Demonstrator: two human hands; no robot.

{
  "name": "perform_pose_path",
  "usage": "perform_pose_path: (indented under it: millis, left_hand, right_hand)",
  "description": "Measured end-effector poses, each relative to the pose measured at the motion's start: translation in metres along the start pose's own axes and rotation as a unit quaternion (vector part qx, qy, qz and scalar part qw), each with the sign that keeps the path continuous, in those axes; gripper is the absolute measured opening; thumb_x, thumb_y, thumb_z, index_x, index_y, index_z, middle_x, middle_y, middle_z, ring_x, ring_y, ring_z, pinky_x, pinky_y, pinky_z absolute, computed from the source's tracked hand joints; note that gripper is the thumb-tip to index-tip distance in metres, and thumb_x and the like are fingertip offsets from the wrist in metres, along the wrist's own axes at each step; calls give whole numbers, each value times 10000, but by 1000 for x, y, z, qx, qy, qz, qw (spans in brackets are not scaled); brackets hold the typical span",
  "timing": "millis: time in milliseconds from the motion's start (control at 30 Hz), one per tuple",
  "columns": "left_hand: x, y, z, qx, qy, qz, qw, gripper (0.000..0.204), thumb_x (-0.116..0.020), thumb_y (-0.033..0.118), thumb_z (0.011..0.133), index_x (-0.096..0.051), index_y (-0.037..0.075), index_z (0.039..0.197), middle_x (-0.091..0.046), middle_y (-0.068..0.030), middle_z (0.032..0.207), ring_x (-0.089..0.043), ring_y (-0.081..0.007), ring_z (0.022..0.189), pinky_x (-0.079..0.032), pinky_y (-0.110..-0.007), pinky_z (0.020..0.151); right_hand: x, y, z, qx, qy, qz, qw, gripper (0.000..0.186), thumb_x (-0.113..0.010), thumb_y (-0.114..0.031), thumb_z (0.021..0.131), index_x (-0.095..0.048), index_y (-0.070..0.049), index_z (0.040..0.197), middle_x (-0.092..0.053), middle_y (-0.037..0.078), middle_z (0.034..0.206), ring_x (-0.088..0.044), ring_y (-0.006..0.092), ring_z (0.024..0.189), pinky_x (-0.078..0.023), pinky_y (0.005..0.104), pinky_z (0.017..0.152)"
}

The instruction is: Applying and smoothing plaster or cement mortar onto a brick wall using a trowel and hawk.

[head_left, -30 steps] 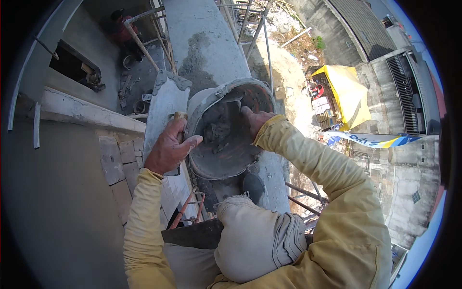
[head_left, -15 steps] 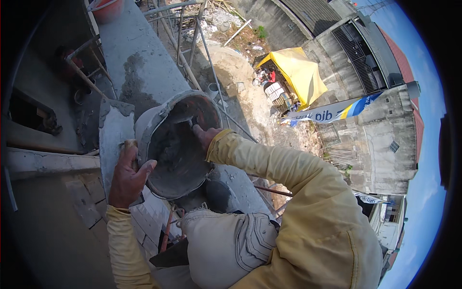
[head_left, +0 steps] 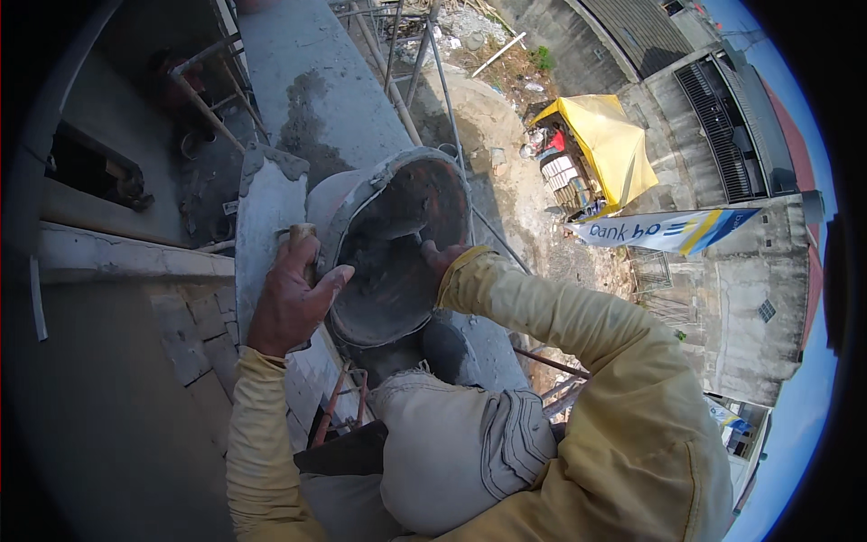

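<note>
A bucket [head_left: 335, 197] leans with its mouth toward me on a concrete ledge, its rim crusted with mortar. Grey wet mortar [head_left: 368, 275] lies inside. My right hand [head_left: 442, 262] reaches in over the right rim, closed on the handle of a trowel [head_left: 402, 228]; the grip is partly hidden in shadow, and the blade is at the mortar. On the bucket's left, my left hand [head_left: 293, 298] wraps the wooden handle of a long flat plastering float [head_left: 269, 199]. Mortar sticks to the float's far end, and its face stands beside the bucket wall.
The concrete ledge [head_left: 302, 45] runs away from me, with bamboo scaffold poles [head_left: 388, 77] along its right. Far below are a yellow canopy [head_left: 610, 149] and a banner [head_left: 668, 233]. A dark rounded object [head_left: 444, 348] sits below the bucket. Another person [head_left: 172, 81] is at the far left.
The whole scene has shifted rightward in view. Inside the bucket, the trowel blade shows more broadly than before. Both hands keep their grips.
</note>
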State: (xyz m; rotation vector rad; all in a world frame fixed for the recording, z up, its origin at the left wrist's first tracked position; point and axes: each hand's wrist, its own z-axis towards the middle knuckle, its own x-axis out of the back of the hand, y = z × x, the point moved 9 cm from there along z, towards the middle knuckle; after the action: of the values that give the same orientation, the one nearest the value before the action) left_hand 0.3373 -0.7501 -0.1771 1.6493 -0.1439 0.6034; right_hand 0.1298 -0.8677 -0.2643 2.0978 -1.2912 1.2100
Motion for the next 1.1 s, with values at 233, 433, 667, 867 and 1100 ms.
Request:
perform_pose_path:
  millis: [233,433,667,867,1100]
  left_hand:
    - [-5,8,-12,40,11,55,998,380,-748,269,853,-578,-9,1047,-515,-141,947,-491,-260,852,-437,-375,802]
    - [-25,23,-13,31,-32,70,997,421,-757,296,827,-588,0,1074,-527,-228,1026,-537,-369,910,-458,-426,835]
    - [2,-3,-5,-20,-68,7,997,301,-768,210,827,-600,9,975,-477,-70,933,-447,-177,820,-406,-323,726]
    - [15,-25,-5,42,-67,-95,992,245,-782,182,834,-590,49,907,-421,44,867,-360,-68,748,-330,-231,663]
    - [13,-16,-4,24,24,-137,990,261,-784,202,844,-587,33,865,-435,25,796,-391,-89,726,-374,-268,654]
  right_hand:
    - [58,-28,-20,26,-92,-114,989,383,-495,-215,955,-545,-15,1278,-678,206,1141,-650,396,1093,-535,480,889]
    - [1,-20,31,178,-83,-211,958,413,-526,-255,944,-543,-59,1307,-665,207,1153,-659,364,1065,-549,451,861]
    - [-70,4,34,543,-182,-394,719,456,-546,-346,937,-552,-92,1315,-645,222,1121,-678,319,981,-564,432,796]
    - [-17,-13,19,81,-390,63,915,309,-630,-299,919,-602,-102,1156,-585,79,743,-636,213,605,-546,374,492]
    - [-33,-24,-5,39,-401,325,855,272,-671,-309,923,-607,-139,1125,-562,23,679,-537,120,441,-428,281,347]
